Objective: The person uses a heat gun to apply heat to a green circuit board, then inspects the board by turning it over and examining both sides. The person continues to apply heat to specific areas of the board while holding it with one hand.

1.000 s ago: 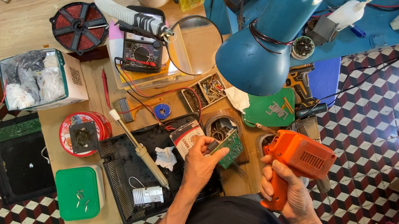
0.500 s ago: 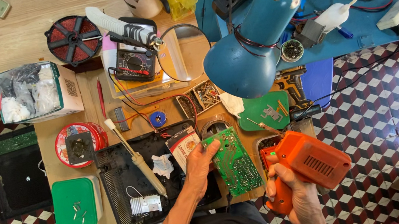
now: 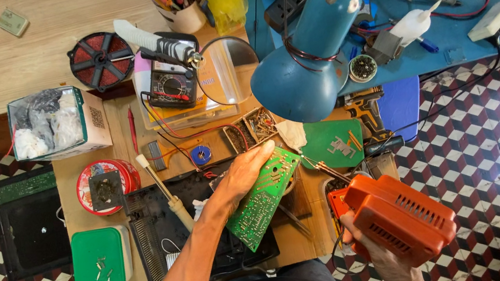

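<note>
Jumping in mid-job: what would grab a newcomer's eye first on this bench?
Low right, the right hand grips a big orange soldering gun, its tip aimed at the green circuit board that the left hand holds tilted at centre. Above them hangs a blue desk lamp, beside a round magnifying lens.

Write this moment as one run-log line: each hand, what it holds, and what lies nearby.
left hand: holds green circuit board | right hand: grips orange soldering gun | nearby: blue desk lamp, multimeter
</note>
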